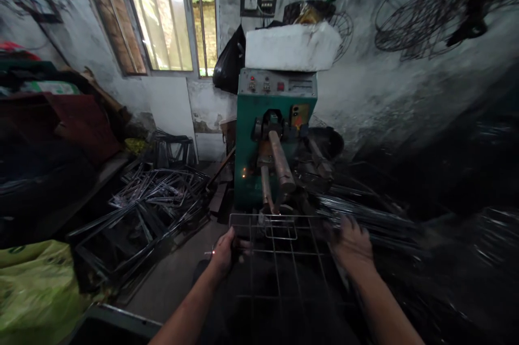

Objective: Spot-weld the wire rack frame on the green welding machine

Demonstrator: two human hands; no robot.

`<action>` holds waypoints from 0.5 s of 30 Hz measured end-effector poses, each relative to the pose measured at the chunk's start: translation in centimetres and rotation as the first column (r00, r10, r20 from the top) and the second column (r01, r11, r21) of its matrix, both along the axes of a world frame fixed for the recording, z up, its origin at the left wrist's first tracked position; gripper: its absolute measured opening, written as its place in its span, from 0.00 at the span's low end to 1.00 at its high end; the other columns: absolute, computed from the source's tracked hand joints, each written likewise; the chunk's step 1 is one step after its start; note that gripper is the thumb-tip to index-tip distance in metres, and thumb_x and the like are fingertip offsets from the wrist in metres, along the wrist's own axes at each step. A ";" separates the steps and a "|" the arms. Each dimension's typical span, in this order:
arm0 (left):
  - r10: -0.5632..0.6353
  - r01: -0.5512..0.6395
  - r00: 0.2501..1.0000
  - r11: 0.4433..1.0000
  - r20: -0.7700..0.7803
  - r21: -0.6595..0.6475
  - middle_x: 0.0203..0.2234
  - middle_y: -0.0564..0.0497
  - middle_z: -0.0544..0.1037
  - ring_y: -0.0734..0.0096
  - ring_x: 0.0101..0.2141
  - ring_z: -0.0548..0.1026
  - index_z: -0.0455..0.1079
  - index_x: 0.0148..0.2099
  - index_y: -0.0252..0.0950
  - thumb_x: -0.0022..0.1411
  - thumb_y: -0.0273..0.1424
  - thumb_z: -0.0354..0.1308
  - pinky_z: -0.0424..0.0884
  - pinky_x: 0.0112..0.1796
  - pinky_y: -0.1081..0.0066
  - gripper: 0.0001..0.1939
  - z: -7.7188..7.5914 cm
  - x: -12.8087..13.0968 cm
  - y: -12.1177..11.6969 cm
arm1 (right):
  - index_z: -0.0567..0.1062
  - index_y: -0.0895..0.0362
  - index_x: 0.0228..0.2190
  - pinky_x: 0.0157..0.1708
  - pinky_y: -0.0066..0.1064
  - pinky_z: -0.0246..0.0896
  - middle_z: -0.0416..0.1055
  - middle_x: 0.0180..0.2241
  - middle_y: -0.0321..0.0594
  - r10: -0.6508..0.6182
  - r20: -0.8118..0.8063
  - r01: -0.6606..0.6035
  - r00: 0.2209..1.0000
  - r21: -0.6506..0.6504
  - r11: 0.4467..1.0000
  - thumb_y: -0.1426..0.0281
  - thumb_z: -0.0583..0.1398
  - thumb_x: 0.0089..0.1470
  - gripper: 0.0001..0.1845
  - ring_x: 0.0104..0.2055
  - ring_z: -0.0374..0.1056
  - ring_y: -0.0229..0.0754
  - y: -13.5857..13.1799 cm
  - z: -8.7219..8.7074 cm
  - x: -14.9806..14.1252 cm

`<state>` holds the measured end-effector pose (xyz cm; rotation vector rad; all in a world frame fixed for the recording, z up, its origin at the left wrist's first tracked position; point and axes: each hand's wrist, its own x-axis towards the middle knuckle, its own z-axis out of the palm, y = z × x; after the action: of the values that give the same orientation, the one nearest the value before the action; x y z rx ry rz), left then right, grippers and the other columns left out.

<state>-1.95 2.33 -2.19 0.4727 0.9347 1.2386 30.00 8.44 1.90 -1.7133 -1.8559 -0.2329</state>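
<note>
A wire grid panel lies in front of me, its far edge under the electrodes of a green spot welding machine. A small rectangular wire loop sits against that far edge. My left hand is closed around the panel's left side, thumb on top. Over at the right side of the panel is my right hand, smeared by motion, so its grip is unclear. The thick upper electrode arm points towards me above the panel. Tiny orange sparks glow by the machine's front.
Bent wire frames are heaped on the floor to the left, near a yellow-green sack. Bundled metal rods lie right of the machine. A white foam box rests on top of it. Wire coils hang on the wall.
</note>
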 end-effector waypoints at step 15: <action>0.201 -0.200 0.979 0.979 0.019 -0.047 0.35 0.40 0.82 0.55 0.35 0.80 0.71 0.42 0.34 0.55 0.51 0.62 0.73 0.27 0.68 0.24 -1.6 -4.6 -3.1 | 0.77 0.57 0.43 0.49 0.42 0.68 0.79 0.39 0.48 0.135 -0.457 -0.210 0.879 -0.116 0.971 0.60 0.51 0.53 0.24 0.44 0.74 0.50 0.8 -3.5 -3.7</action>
<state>-6.59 -0.75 -3.79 0.3329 1.0067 1.3994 26.32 9.20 -1.59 -1.5276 -1.6957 0.3699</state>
